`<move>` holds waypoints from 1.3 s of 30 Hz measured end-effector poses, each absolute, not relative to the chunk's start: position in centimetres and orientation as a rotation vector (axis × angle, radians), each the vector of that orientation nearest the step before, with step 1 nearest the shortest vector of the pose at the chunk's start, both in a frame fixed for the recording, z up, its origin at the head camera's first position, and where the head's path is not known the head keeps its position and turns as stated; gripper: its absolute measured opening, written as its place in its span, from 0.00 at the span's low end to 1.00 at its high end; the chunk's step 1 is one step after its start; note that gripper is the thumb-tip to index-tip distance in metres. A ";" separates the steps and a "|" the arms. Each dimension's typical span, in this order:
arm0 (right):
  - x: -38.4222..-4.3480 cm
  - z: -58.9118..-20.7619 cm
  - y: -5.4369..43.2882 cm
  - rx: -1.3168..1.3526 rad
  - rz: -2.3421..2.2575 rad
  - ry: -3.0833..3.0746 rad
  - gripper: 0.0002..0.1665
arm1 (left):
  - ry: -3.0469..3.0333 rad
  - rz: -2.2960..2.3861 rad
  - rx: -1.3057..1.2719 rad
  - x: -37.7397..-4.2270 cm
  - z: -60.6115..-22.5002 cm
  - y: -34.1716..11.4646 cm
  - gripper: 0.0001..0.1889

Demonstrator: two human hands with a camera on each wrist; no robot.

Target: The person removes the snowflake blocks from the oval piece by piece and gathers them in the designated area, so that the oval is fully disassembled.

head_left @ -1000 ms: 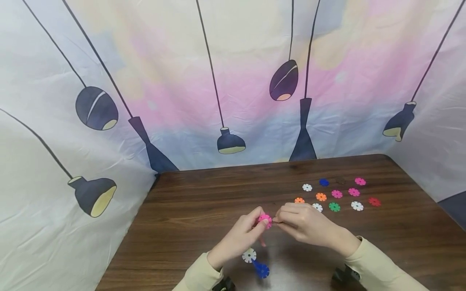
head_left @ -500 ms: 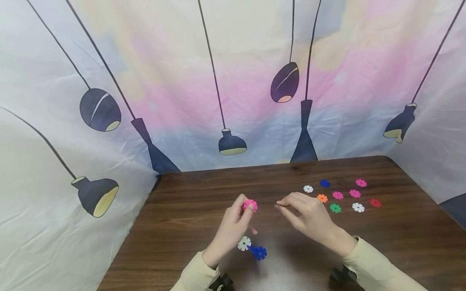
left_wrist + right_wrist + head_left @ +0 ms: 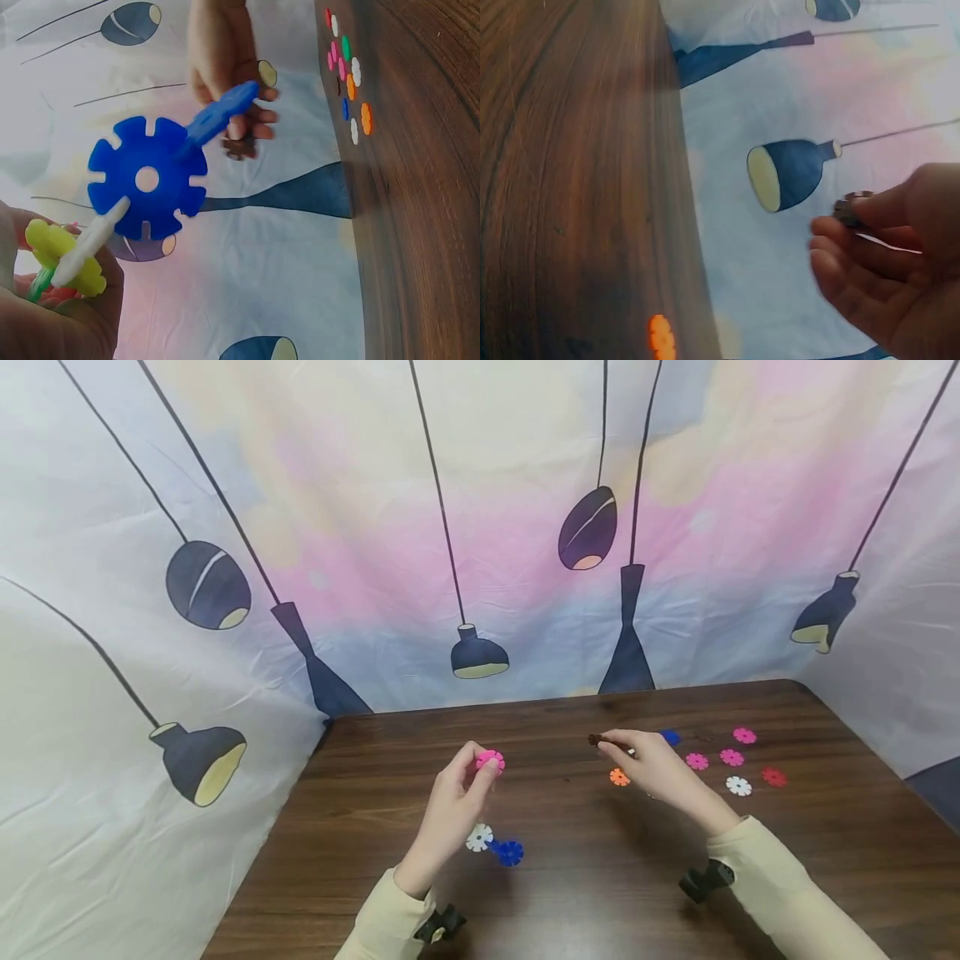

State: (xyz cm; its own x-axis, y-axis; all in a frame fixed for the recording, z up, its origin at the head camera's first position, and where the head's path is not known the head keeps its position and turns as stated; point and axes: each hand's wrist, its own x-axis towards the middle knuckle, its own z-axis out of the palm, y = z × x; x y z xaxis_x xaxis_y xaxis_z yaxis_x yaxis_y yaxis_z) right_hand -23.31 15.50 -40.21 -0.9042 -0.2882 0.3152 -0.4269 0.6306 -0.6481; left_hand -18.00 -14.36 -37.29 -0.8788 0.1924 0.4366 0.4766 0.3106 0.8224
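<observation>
My left hand [image 3: 442, 814] grips a joined chain of notched plastic discs between thumb and fingers. A pink disc [image 3: 490, 761] shows at the top. Below hang a white disc [image 3: 478, 837] and a blue disc [image 3: 511, 853]. The left wrist view also reveals a yellow disc [image 3: 49, 238], a bit of green disc [image 3: 40, 285] and a second blue disc [image 3: 225, 112] slotted into the first. My right hand [image 3: 667, 774] pinches a single brown disc [image 3: 595, 740] by thumb and fingertips, above the table and apart from the chain.
Loose discs lie on the right of the wooden table [image 3: 390, 777], among them orange [image 3: 619, 777], white [image 3: 738, 786], red [image 3: 775, 777] and pink [image 3: 744, 736]. The right hand hides some. Behind the table hangs a cloth [image 3: 525, 593] printed with lamps.
My hands, close together a second ago, have moved apart. The left carries the chain leftward and farther away; the right lifts away with the brown disc, now covering some loose discs.
</observation>
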 end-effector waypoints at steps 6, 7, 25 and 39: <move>-25.2 -41.6 15.7 0.639 1.160 -2.776 0.19 | -2.347 -1.586 -0.607 -17.9 -37.2 -14.3 0.06; -25.6 -41.8 15.7 0.643 1.165 -2.781 0.19 | -2.350 -1.580 -0.612 -17.9 -37.2 -14.3 0.06; -30.4 -44.9 14.1 0.266 0.947 -3.052 0.17 | -2.451 -1.521 -0.671 -18.3 -37.7 -14.5 0.06; -30.6 -44.5 13.4 0.216 0.759 -3.124 0.34 | -2.499 -1.517 -0.702 -18.3 -37.8 -14.6 0.08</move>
